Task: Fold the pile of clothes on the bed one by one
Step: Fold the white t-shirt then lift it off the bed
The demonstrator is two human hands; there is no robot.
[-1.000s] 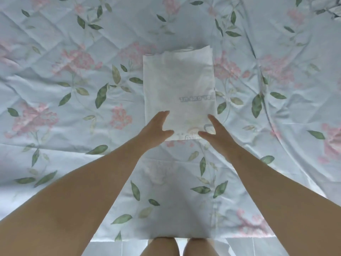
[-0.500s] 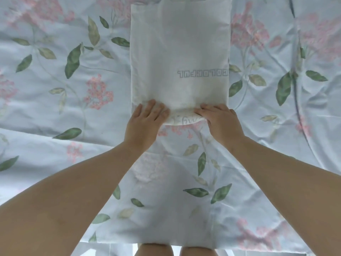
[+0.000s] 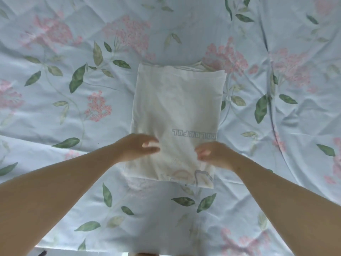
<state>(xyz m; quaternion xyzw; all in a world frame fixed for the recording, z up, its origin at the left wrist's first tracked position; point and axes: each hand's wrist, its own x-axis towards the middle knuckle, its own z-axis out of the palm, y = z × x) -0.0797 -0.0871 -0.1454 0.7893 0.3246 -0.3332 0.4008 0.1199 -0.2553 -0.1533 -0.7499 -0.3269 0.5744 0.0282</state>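
While the folded white garment [image 3: 175,108] lies flat on the floral bed cover [image 3: 55,111], it forms a rectangle near the middle of the visible bed, well back from the bed's near edge [image 3: 110,250]; its long sides run away from the person, and its short sides lie roughly parallel to that near edge. Grey lettering [image 3: 193,133], seen upside down, crosses the right half of the garment; a faint printed motif [image 3: 203,177] sits at the corner nearest the person on the right; a ribbed neckline [image 3: 196,68] shows at the far short side. Left hand [image 3: 137,148]: over the left part of the garment's nearer half, fingers pointing toward the right, thumb below them with a pale gap between; motion blur hides whether cloth is pinched, so its grip cannot be told. Right hand [image 3: 215,154]: over the right part of the same half, fingers bent and pointing toward the left; it too is blurred, and whether it holds fabric cannot be told. Both hands are near each other, with a strip of white cloth between them. Left forearm [image 3: 55,191] and right forearm [image 3: 286,200] reach in from the near corners of the view across the bed cover, which is pale blue with pink blossoms and green leaves and is creased toward the right side.
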